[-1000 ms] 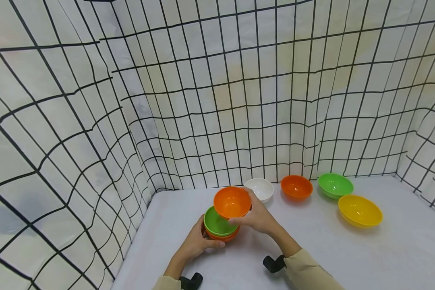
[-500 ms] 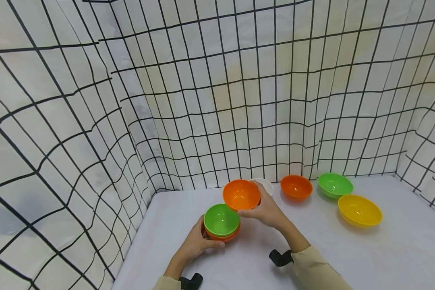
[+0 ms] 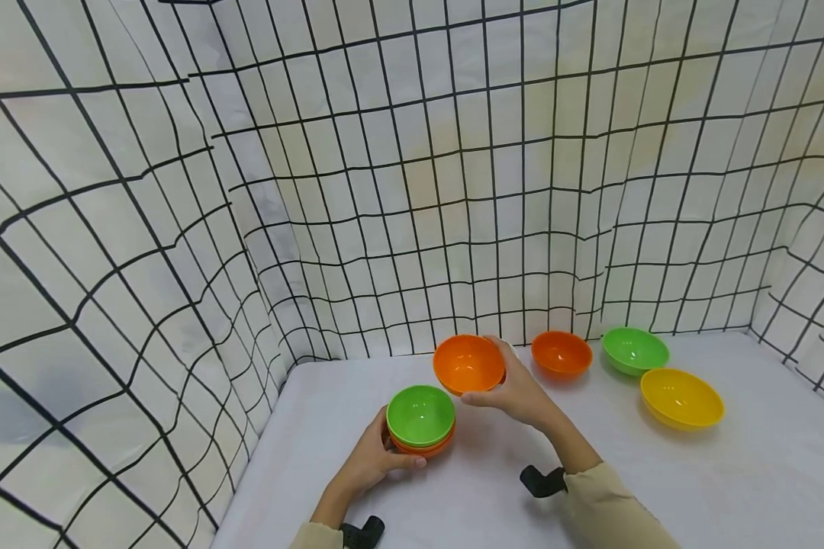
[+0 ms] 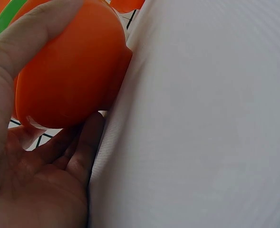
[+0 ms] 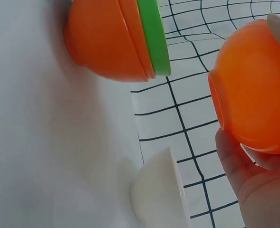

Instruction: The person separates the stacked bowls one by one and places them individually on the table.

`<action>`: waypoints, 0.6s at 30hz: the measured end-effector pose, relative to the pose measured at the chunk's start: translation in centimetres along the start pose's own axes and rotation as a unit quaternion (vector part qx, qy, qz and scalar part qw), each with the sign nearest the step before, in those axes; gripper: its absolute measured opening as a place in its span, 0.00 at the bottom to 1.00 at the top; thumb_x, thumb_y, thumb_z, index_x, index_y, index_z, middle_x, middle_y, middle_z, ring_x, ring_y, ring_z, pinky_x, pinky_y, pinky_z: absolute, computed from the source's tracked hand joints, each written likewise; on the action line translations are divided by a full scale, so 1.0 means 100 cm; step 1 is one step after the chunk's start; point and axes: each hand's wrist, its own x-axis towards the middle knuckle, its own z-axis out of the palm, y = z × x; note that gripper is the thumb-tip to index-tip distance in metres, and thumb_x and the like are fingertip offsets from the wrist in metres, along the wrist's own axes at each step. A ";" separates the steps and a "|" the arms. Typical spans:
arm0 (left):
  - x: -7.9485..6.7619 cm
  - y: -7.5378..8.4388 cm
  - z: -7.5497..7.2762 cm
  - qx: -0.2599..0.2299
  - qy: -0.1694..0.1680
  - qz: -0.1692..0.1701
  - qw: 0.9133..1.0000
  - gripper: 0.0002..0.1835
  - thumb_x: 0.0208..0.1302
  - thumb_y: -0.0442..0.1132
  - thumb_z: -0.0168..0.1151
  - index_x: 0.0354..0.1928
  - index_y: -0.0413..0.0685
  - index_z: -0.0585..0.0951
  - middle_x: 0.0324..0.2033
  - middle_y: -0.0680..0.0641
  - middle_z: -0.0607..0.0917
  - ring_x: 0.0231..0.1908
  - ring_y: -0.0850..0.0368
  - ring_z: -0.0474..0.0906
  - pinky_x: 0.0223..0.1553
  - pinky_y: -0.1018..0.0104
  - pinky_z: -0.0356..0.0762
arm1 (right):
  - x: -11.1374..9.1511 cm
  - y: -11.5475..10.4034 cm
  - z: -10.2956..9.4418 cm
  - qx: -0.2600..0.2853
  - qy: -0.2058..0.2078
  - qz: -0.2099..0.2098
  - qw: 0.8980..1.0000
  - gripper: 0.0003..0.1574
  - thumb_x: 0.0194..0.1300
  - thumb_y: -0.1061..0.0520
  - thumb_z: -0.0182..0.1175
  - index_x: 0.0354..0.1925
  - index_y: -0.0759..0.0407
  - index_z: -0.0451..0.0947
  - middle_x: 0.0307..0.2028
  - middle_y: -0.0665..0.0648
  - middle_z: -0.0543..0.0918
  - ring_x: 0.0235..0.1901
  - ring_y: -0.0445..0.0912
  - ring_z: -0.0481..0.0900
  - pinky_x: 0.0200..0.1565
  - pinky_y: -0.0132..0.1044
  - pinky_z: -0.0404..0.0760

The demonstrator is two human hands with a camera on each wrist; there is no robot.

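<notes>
My left hand [image 3: 369,460] holds a stack of bowls on the table, its thumb across the near side. A green bowl [image 3: 420,415] tops that stack, nested in orange bowls [image 5: 104,40] whose two rims show in the right wrist view. In the left wrist view the fingers curl round the orange side [image 4: 78,66], close to the tablecloth. Up and to the right, my right hand [image 3: 522,393] grips another orange bowl [image 3: 468,364] by its side, thumb in front. This bowl hangs above the table, apart from the stack, its opening tipped toward the head camera.
A white bowl [image 5: 159,192] stands behind the right hand, mostly hidden from the head view. Farther right are an orange bowl [image 3: 561,355], a green bowl [image 3: 635,351] and a yellow bowl [image 3: 683,399]. A white wall with black grid lines [image 3: 419,191] rises behind the white table [image 3: 590,450].
The right hand has carried its orange bowl away from over the stack, up and to the right, now covering the white bowl in the head view. The left hand and stack have stayed put.
</notes>
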 end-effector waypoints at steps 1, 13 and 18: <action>0.000 0.000 0.000 0.002 0.000 0.002 1.000 0.58 0.46 0.40 0.85 0.77 0.53 0.59 0.72 0.46 0.72 0.72 0.44 0.68 0.77 0.43 0.61 | -0.001 0.001 -0.001 -0.006 -0.001 0.002 1.000 0.73 0.45 0.40 0.83 0.79 0.43 0.49 0.72 0.55 0.68 0.65 0.57 0.74 0.62 0.54 0.83; 0.001 0.001 0.001 0.010 0.002 -0.001 1.000 0.59 0.45 0.39 0.85 0.77 0.52 0.59 0.72 0.45 0.71 0.74 0.42 0.66 0.78 0.44 0.60 | -0.024 0.023 -0.029 -0.080 -0.017 0.009 0.997 0.74 0.46 0.38 0.81 0.80 0.41 0.47 0.74 0.57 0.63 0.68 0.60 0.70 0.64 0.61 0.80; 0.001 0.001 0.001 0.005 0.005 -0.001 1.000 0.58 0.45 0.38 0.85 0.77 0.51 0.60 0.72 0.45 0.71 0.74 0.42 0.66 0.78 0.44 0.60 | -0.036 0.029 -0.046 -0.095 -0.022 0.018 0.995 0.74 0.47 0.38 0.81 0.80 0.45 0.47 0.74 0.60 0.64 0.67 0.62 0.70 0.61 0.59 0.82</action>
